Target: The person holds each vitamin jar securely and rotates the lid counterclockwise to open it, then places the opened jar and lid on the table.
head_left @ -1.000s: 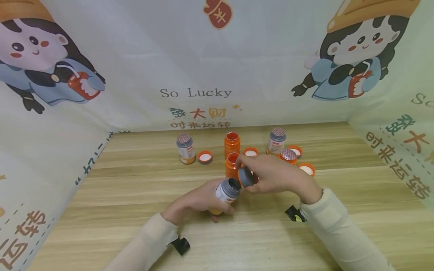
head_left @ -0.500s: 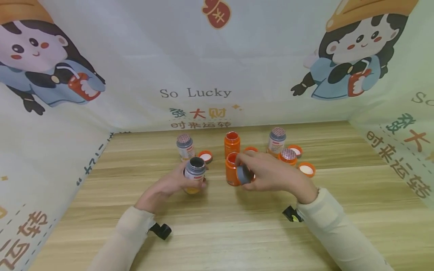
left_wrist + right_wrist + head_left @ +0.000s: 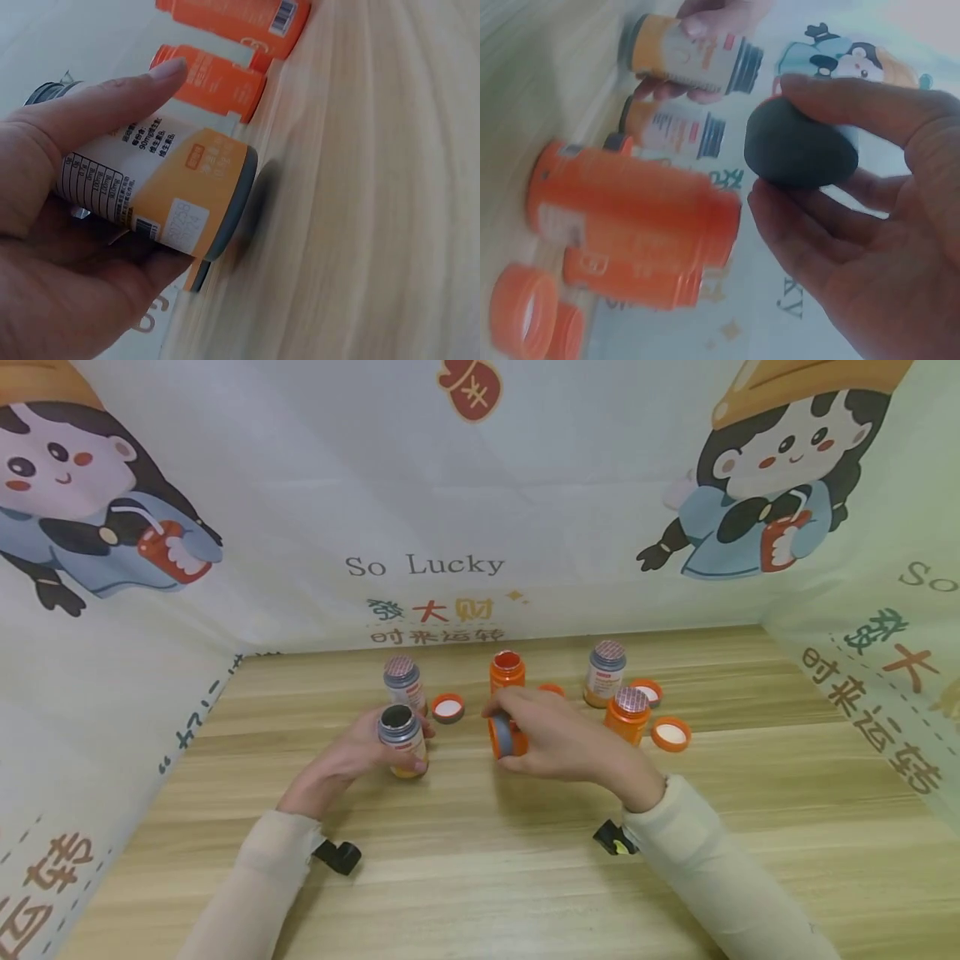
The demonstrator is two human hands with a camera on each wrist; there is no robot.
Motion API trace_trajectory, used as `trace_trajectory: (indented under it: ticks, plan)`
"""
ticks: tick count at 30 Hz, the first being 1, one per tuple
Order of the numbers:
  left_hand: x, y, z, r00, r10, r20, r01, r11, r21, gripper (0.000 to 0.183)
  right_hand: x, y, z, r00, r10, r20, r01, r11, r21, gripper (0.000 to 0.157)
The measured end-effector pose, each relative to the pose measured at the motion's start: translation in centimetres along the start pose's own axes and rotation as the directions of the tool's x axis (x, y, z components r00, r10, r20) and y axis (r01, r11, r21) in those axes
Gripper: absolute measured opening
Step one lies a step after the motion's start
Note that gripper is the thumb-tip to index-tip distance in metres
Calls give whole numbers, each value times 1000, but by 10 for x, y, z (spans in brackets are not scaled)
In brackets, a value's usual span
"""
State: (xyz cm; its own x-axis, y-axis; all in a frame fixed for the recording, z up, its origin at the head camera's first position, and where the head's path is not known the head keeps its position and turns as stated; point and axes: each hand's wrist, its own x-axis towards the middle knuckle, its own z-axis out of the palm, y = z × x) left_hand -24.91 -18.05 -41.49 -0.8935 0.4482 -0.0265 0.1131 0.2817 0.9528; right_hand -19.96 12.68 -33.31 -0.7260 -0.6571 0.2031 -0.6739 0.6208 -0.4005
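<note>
My left hand (image 3: 348,758) grips an uncapped bottle (image 3: 406,750) with a grey neck, dark open mouth and white-and-orange label. In the left wrist view, thumb and fingers wrap the bottle (image 3: 169,184); its base is close over its shadow, and contact with the table cannot be told. My right hand (image 3: 562,735) pinches a grey bottle cap (image 3: 500,735) between thumb and fingers. In the right wrist view the cap (image 3: 799,144) is held just off the mouth end of an orange bottle (image 3: 630,206). The hand partly hides that bottle in the head view.
A grey-necked bottle (image 3: 403,681) with a foil seal stands behind my left hand, beside a loose cap (image 3: 448,708). An open orange bottle (image 3: 507,670) stands at the back. Two foil-sealed bottles, one grey-necked (image 3: 604,677) and one orange (image 3: 627,718), and loose caps (image 3: 671,734) are at the right.
My left hand has carried the open bottle leftward, away from the right hand, and set it upright in front of the foil-sealed bottle. The right hand keeps the cap and shifts slightly left.
</note>
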Motion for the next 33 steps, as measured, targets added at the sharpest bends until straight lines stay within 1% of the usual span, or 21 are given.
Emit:
trace_trajectory:
  ticks: [2, 6, 10, 12, 16, 18, 21, 22, 25, 29, 32, 33]
  plan:
    - [-2, -1, -3, 1000, -28, 5, 28, 1000, -8, 73, 5, -5, 2, 1000, 3, -24, -3, 1000, 13, 52]
    - [-2, -3, -6, 999, -24, 33, 24, 1000, 0, 71, 15, -13, 5, 998, 13, -56, -13, 1000, 3, 55]
    - [-1, -5, -9, 998, -16, 59, 16, 1000, 3, 67, 28, -22, 9, 998, 36, -43, -37, 999, -24, 55]
    - [-1, -5, -11, 998, -19, 62, 19, 1000, -1, 65, 35, -26, 12, 998, 47, -32, -48, 998, -35, 51]
    - [-1, -7, -13, 998, -24, 61, 23, 1000, 6, 63, 52, -32, 24, 998, 59, -14, -60, 997, -43, 44]
    - [-2, -8, -14, 998, -29, 58, 28, 999, 16, 62, 60, -34, 33, 997, 72, -14, -72, 997, -27, 43]
    - [-2, -10, -14, 998, -32, 53, 31, 999, 32, 62, 68, -34, 46, 993, 114, -20, -114, 993, 5, 42]
    - [-2, -11, -14, 998, -36, 53, 34, 999, 33, 62, 69, -34, 51, 991, 132, -24, -131, 991, 11, 44]
    - [-1, -12, -13, 998, -48, 47, 47, 998, 31, 62, 72, -32, 64, 983, 182, -9, -182, 983, 29, 34]
    - [-1, -12, -12, 997, -62, 42, 61, 998, 22, 60, 74, -31, 75, 966, 257, 40, -258, 965, 49, 26]
    - [-1, -11, -12, 997, -64, 45, 64, 998, 11, 60, 76, -29, 83, 947, 316, 63, -319, 946, 50, 32]
    - [-2, -11, -12, 997, -64, 47, 64, 998, 9, 61, 77, -28, 86, 941, 331, 71, -334, 942, 40, 32]
